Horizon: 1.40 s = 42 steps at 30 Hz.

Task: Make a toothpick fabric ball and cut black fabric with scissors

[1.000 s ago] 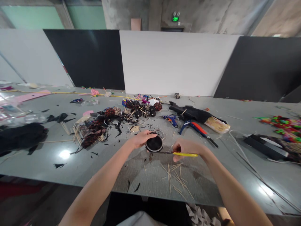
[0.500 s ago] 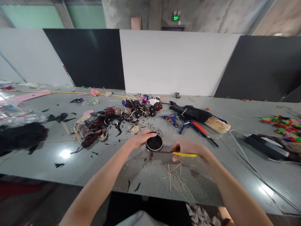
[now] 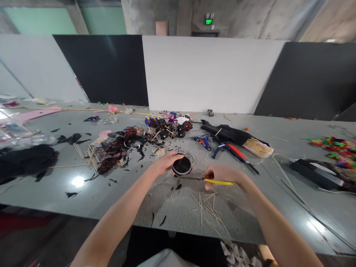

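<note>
My left hand [image 3: 166, 162] is closed around a small round hoop covered with black fabric [image 3: 182, 165], held just above the grey table [image 3: 250, 207]. My right hand [image 3: 219, 174] grips yellow-handled scissors [image 3: 214, 181], whose blades point left and reach the hoop's lower edge. Small black fabric scraps [image 3: 178, 186] lie on the table right under the hoop. A thin bare metal ring [image 3: 190, 156] lies just behind the hoop.
Loose wooden sticks [image 3: 207, 209] lie scattered in front of my right hand. A heap of dark fabric pieces and stick bundles [image 3: 133, 142] sits behind left. Blue and orange pliers [image 3: 233, 151], a black bag [image 3: 228, 133], black cloth [image 3: 25, 159] at left, cables at right.
The hoop has been lifted slightly and turned in my left hand. A fresh black scrap now lies on the table beneath it. The scissors hand shifted a little left.
</note>
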Motion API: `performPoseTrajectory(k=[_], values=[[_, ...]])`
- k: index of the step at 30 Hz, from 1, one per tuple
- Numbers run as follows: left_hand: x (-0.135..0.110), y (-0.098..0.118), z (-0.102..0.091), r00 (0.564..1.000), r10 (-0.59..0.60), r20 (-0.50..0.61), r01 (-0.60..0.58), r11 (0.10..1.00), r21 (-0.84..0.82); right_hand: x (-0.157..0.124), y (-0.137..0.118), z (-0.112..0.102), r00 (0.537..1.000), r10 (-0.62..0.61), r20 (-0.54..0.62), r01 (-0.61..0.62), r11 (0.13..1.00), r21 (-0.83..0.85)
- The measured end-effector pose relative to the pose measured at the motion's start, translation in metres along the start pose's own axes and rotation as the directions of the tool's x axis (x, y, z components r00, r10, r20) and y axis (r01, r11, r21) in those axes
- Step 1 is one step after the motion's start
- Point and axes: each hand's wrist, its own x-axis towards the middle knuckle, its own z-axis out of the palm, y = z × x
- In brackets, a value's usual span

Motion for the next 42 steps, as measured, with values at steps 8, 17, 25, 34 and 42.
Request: performPoseTrajectory(k=[8,17,25,34,42], values=[[0.0,0.007,0.001,0.993,-0.036,-0.113,0.03,0.998,-0.06,0.0,0.003,0.001,0.998,-0.061,-0.025,0.058,0.994,-0.096],[0.0,0.007,0.007,0.985,-0.047,-0.164,0.031,0.995,-0.099,0.003,0.003,0.005,0.994,-0.08,-0.079,0.071,0.991,-0.111],[0.003,0.002,0.008,0.981,-0.029,-0.19,0.008,0.994,-0.11,0.005,0.002,0.006,0.992,-0.086,-0.09,0.076,0.991,-0.11],[0.005,-0.002,0.008,0.98,-0.059,-0.192,0.046,0.996,-0.07,0.006,-0.005,0.006,0.993,-0.068,-0.096,0.061,0.995,-0.077],[0.006,-0.006,0.008,0.978,-0.037,-0.203,0.028,0.999,-0.047,0.006,-0.001,0.007,0.992,-0.046,-0.114,0.039,0.997,-0.061]])
